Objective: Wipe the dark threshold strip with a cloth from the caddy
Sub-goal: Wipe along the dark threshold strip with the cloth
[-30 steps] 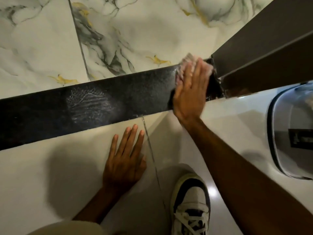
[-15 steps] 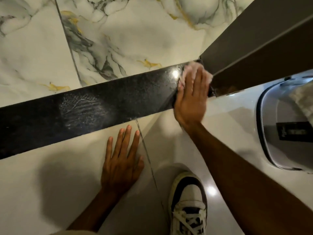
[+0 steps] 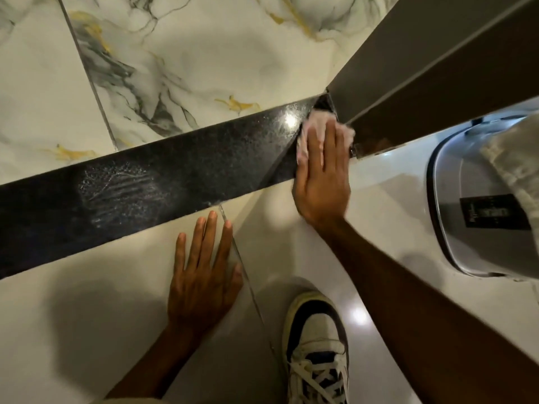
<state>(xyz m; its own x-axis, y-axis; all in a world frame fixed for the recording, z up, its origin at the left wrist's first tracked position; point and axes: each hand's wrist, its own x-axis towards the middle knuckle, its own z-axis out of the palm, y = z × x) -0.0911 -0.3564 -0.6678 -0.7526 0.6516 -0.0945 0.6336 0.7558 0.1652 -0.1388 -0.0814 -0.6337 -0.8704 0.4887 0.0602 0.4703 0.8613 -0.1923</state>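
Two bare hands are down on the floor. The right hand [image 3: 322, 176] lies flat with fingers together, pressing a pale pink cloth [image 3: 313, 132] onto the dark threshold strip [image 3: 163, 185] at its far end, about one o'clock from the person's sneaker [image 3: 316, 351]. The cloth pokes out beyond the fingertips and sits right against the foot of the brown door frame [image 3: 437, 62]. The left hand [image 3: 204, 275] rests palm down and spread on the plain white tile, holding nothing, its fingertips just short of the strip's near edge. A dried, streaky smear [image 3: 116, 188] marks the strip at about ten o'clock from that hand. At three o'clock stands a grey plastic caddy [image 3: 455, 205], a pale cloth [image 3: 513, 158] draped over its rim.
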